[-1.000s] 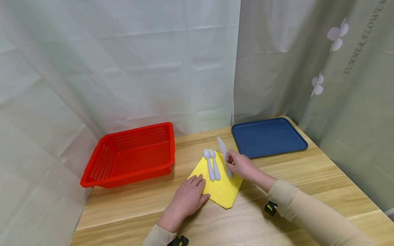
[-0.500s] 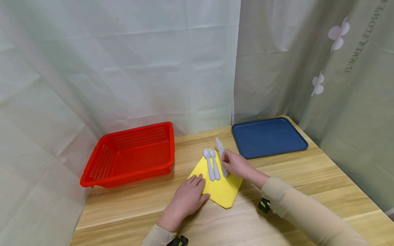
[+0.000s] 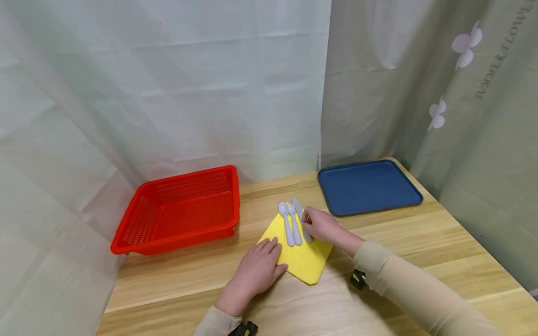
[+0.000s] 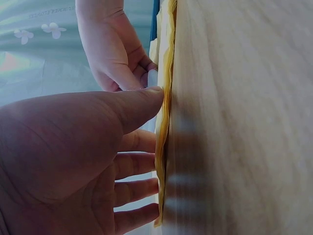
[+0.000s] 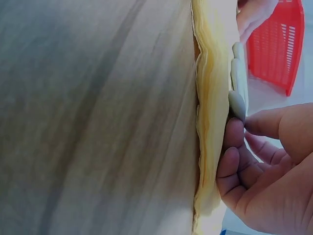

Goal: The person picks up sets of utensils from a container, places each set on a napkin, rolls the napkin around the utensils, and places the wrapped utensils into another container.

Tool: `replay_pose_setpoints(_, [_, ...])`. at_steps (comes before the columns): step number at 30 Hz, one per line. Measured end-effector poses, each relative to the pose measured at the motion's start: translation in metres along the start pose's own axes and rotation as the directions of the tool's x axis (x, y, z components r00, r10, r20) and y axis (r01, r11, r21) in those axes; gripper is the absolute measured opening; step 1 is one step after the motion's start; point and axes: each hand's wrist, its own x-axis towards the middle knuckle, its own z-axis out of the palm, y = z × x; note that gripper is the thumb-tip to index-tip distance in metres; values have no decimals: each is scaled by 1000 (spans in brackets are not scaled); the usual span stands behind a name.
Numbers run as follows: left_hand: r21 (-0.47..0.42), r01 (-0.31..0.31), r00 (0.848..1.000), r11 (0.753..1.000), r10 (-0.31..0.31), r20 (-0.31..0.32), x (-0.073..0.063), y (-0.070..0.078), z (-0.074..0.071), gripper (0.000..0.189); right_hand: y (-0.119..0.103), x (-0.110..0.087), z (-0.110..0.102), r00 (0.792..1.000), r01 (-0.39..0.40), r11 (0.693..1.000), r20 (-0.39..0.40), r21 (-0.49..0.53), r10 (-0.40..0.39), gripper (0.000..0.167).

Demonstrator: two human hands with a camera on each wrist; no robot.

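A folded yellow napkin (image 3: 303, 265) lies on the wooden table, several thin layers thick. My left hand (image 3: 257, 269) rests flat with spread fingers on its left corner; in the left wrist view the thumb (image 4: 142, 104) touches its edge. Across the napkin lie a pale spoon (image 3: 283, 209) and, right beside it, a pale fork (image 3: 295, 227). To the right of the fork is a matching knife (image 3: 297, 208), which my right hand (image 3: 323, 226) pinches with thumb and curled fingers. Part of the knife is hidden by those fingers.
A red perforated basket (image 3: 176, 243) stands at the back left of the table. At the back right lies a blue tray (image 3: 370, 186). Pale curtains (image 3: 201, 93) hang behind and along both sides.
My right hand has shifted left with the knife, bringing it close alongside the fork. The knife's tip has also come back toward me. My left hand stays in place.
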Motion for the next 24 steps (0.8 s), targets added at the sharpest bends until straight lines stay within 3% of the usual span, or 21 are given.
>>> replay_pose_setpoints(18, [-7,12,1000,1000,-12,14,-1,2,1,63,-2,3,1,999,18,997,44,-73,-15,11])
replay_pose_setpoints(24, [1,10,1000,1000,-10,11,0,1,0,63,7,9,6,998,59,996,18,-72,-58,11])
